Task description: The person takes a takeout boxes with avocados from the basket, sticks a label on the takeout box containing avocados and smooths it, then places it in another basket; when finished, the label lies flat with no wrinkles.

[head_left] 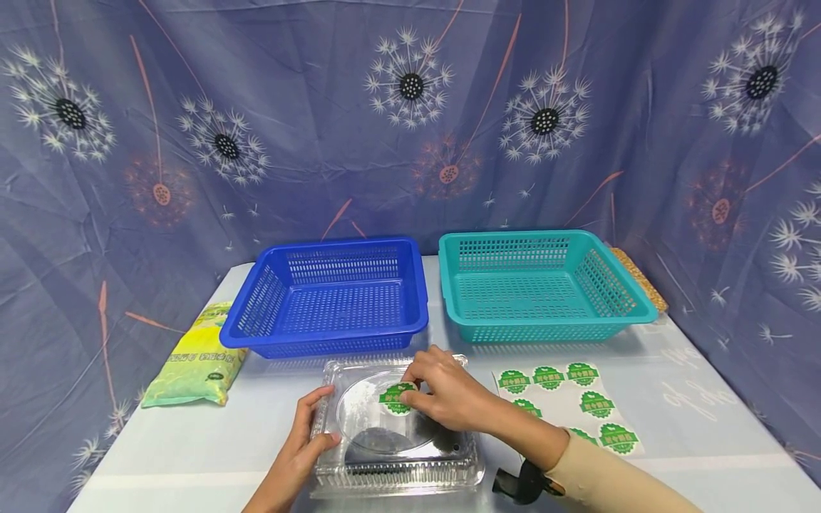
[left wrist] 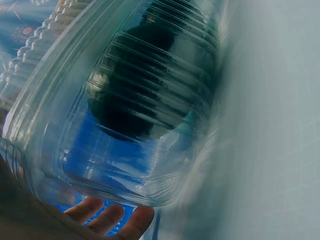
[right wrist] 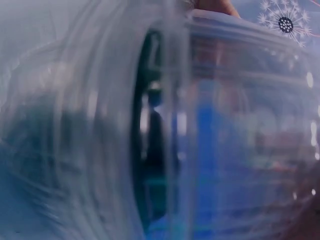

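Right grip (head_left: 444, 390): pinched on green sticker (head_left: 393, 399), at the top of clear container (head_left: 398, 474) | left grip (head_left: 304, 440): fingers apart, touching the container's side | risk: sticker may crease or sit crooked | cause: one edge sticking early, or container sliding on the table (head_left: 192, 456)

White table (head_left: 757, 456) under my grip (head_left: 442, 388), paler strip (head_left: 173, 482) on the near side. Blue-purple cloth backdrop (head_left: 333, 164) beyond my grip, wrapping both sides: white dandelions (head_left: 411, 86), coral blooms (head_left: 161, 194). Creases visible.
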Demonstrator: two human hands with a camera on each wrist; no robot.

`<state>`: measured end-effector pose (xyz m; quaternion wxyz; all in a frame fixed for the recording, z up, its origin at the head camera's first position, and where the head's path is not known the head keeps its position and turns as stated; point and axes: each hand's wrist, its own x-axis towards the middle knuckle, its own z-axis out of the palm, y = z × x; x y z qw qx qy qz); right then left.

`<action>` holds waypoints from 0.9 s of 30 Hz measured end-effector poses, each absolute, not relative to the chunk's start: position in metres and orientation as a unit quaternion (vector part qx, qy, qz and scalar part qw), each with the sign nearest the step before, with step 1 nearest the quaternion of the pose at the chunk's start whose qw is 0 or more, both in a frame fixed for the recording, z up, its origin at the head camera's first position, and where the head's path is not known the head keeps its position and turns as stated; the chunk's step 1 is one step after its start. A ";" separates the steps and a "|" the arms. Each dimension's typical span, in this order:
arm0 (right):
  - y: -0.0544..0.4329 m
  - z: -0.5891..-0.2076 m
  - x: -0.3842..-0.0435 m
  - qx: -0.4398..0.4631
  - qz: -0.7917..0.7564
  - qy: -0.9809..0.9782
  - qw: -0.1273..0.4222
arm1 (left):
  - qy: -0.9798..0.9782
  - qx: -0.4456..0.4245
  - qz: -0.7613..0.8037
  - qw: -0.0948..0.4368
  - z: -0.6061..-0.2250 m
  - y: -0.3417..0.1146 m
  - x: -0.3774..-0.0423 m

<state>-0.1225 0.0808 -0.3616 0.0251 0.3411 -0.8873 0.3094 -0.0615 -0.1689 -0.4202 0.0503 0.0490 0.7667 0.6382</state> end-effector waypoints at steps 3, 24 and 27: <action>0.077 -0.362 -0.122 0.340 0.301 -0.891 0.014 | 0.766 0.049 0.639 0.050 -0.420 -0.169 -0.062; 0.063 -0.364 -0.121 0.349 0.235 -0.907 0.032 | 0.761 0.050 0.645 0.049 -0.422 -0.169 -0.061; 0.062 -0.365 -0.120 0.349 0.212 -0.911 0.049 | 0.762 0.053 0.644 0.048 -0.422 -0.170 -0.061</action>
